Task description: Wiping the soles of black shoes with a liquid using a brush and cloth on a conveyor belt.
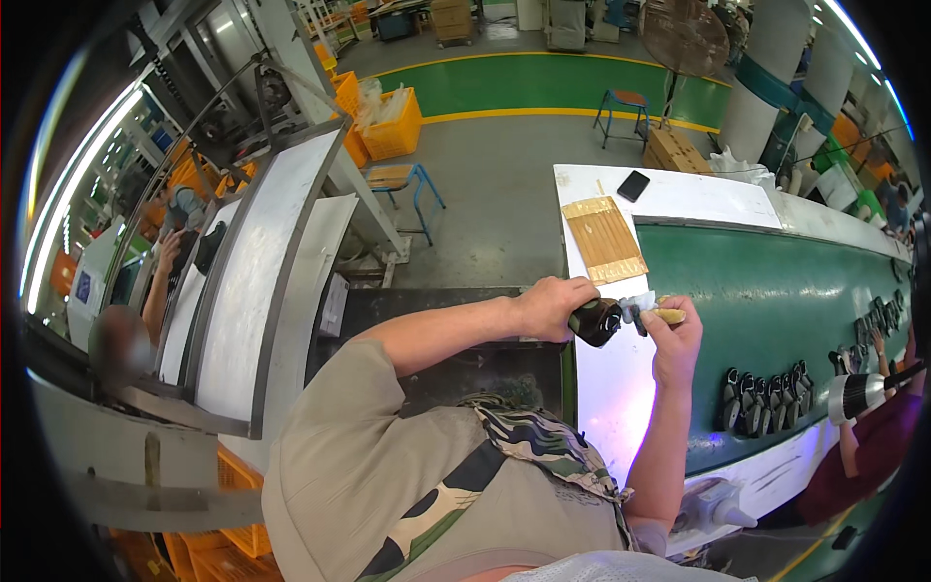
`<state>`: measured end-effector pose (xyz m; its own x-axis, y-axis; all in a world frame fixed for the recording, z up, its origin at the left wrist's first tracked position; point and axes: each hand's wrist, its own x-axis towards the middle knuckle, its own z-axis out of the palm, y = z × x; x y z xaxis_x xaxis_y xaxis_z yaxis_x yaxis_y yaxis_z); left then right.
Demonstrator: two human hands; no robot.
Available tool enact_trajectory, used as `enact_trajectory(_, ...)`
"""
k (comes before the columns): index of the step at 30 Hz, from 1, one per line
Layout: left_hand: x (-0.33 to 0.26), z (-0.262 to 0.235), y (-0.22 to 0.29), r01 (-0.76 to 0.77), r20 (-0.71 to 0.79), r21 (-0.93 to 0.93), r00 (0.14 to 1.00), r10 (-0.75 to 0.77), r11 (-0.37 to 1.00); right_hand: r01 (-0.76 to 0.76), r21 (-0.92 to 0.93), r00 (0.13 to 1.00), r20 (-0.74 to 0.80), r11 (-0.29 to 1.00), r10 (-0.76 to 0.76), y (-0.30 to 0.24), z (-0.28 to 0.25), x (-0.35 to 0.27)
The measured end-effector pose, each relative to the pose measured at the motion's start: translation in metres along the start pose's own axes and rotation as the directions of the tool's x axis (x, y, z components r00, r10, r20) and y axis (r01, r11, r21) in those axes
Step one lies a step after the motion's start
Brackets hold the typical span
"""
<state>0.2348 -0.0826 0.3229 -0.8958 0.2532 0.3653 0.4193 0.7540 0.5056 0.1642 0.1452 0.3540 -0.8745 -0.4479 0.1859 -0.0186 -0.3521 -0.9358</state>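
My left hand [555, 308] is closed around a glossy black shoe [595, 323], held above the white edge of the workbench [613, 398]. Just to its right, my right hand [673, 339] pinches a tool with a short yellowish handle [669, 315]. A pale piece of cloth or paper [635, 304] shows between the shoe and this tool. Whether the tool's tip touches the shoe, I cannot make out. Beyond my hands, a tan corrugated cardboard pad [605, 240] lies on the white surface, with a black phone [633, 185] past it.
Several black-and-grey shoes [766, 400] stand in a row on the green belt [776, 291]. A white-nozzled bottle [722, 509] sits near my right elbow. Another person in maroon [853, 475] is at the right. A metal-framed machine [272, 272] stands left, a blue-legged stool [407, 189] behind.
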Motion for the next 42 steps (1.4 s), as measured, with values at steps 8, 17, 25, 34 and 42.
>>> enact_trajectory(8,-0.012,0.018,0.024,0.072,0.036,-0.011,0.997,-0.072,0.997,-0.014,-0.087,1.0,0.005,0.996,0.015,0.014,-0.026,-0.01)
enact_trajectory(17,0.003,0.04,0.056,0.119,0.1,-0.038,0.988,-0.114,0.992,-0.061,-0.084,0.998,-0.008,0.995,0.06,0.002,-0.063,-0.027)
enact_trajectory(25,0.006,0.046,0.066,0.292,0.464,-0.164,0.866,-0.188,0.942,0.125,-0.242,0.989,-0.045,0.962,-0.14,0.001,-0.081,-0.039)
enact_trajectory(34,0.0,0.049,0.059,0.575,0.628,-0.458,0.749,-0.211,0.678,0.262,-0.392,0.964,0.059,0.882,-0.261,0.01,-0.087,-0.035)
enact_trajectory(42,-0.011,0.05,0.054,0.709,0.667,-0.665,0.705,-0.239,0.234,0.192,-0.342,0.981,0.088,0.92,-0.172,0.028,-0.082,-0.04)
